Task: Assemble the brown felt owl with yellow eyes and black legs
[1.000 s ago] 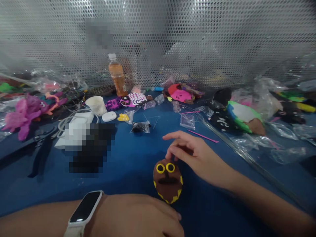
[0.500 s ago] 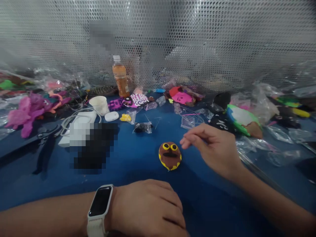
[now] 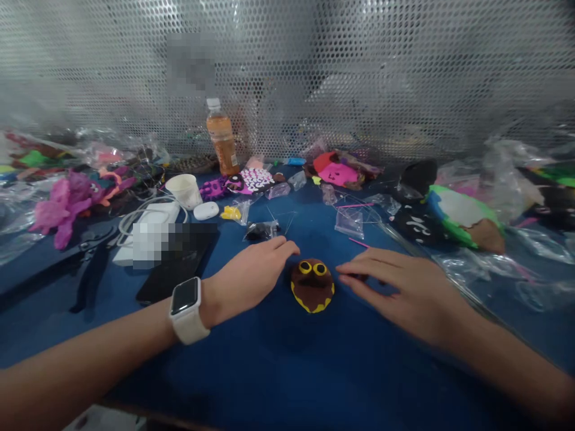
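Brown face figure with yellow-ringed eyes lies on the blue table between the two hands, the right hand just beside it with thumb and fingers parted and empty. At its other side, the left hand has bent fingers, though I cannot tell whether they are closed or touching it. It looks light, perhaps soft and easily dented, so the side edges, clear of the eyes, seem the safest hold.
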Available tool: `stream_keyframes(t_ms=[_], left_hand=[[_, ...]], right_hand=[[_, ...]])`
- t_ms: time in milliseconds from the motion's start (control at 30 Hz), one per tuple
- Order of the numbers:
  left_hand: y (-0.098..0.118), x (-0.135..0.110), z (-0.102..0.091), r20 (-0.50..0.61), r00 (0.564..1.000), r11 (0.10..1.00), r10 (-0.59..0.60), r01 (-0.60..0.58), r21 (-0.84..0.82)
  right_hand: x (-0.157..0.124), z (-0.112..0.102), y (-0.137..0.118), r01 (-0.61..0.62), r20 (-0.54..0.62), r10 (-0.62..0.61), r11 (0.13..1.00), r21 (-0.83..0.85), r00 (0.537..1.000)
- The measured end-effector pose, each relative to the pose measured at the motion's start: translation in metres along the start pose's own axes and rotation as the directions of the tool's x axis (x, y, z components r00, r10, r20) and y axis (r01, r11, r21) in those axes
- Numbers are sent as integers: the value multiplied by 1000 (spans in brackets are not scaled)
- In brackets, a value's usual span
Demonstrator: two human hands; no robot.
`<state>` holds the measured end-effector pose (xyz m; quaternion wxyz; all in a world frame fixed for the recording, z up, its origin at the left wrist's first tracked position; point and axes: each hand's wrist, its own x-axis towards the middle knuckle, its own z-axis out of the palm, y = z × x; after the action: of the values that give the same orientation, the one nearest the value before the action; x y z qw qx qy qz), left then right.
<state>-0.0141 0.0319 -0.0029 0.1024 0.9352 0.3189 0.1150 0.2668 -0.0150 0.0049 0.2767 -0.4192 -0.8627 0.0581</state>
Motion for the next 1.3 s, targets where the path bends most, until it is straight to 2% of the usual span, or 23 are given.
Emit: stream_keyframes(t_ms=[100,200,400,600,767,900,1067,1133,1233,1300], left_hand=[[-4,2,14,-1,999,998,-40,40,-54],[-2,-1,18,-2,999,996,-36,35,-87],[-4,-7,15,-23,999,991,-32,29,-131],[-11,-13,19,-147,987,972,64,-95,-216],[-4,-14,15,-279,956,961,92,-158,-226],[2,-17,10,-248,962,951,112,-176,-252],[4,-18,10,-245,941,915,234,-298,-271],[4,-18,11,-271,938,928,215,-282,-241],[5,-19,12,-305,947,958,100,-175,-228],[6,-20,11,-306,950,959,68,-147,-243]], right_hand=[[-6,1,0,-36,56,31,995,88,998],[-8,6,-5,-64,106,46,984,169,993],[-6,13,-7,-72,32,66,970,231,997],[-6,10,-4,-85,50,75,971,223,996],[-6,11,-9,-154,98,133,956,251,986],[-7,14,-11,-168,107,145,954,249,984],[-8,14,-12,-125,47,117,960,252,992],[-7,14,-12,-103,37,97,957,270,995],[-7,14,-13,-88,38,81,953,290,996],[-7,13,-12,-103,45,94,953,284,995]])
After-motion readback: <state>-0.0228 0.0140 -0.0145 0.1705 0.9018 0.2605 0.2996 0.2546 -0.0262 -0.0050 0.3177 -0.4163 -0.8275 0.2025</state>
